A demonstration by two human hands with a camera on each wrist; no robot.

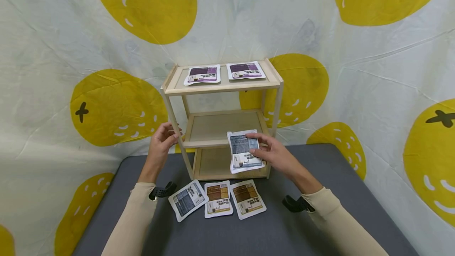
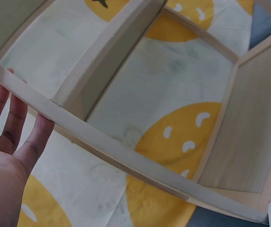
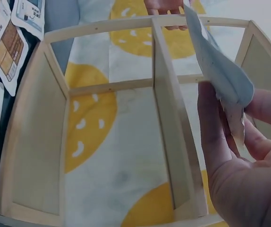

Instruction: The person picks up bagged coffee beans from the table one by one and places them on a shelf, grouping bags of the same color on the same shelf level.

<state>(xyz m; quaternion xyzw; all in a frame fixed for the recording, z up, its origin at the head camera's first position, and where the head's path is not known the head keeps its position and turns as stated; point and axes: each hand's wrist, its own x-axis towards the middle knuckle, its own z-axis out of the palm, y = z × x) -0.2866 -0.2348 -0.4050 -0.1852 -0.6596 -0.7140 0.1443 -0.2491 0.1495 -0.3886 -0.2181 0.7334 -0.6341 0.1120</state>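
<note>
Left hand (image 1: 161,143) has thumb and fingers pinched on the left front post (image 1: 172,117) of a little wooden rack (image 1: 279,106), I'd guess to steady it, since the frame looks pretty light. Right hand (image 1: 273,151) grips a blue-labelled packet (image 1: 241,151) by its right side, just in front of the middle shelf (image 1: 209,127), so most of the label faces the person (could be a second packet tucked behind it, can't tell). Up on the top shelf (image 1: 220,89), two purple packets (image 1: 203,75) lie flat side by side, and both face forward, probably so they read easily. Down on the dark table (image 1: 199,240), two brown packets (image 1: 218,199) and another blue packet (image 1: 188,200) lie in a loose row near the rack's foot, seemingly for easy reach. Looks like sorting by colour, honestly.
</note>
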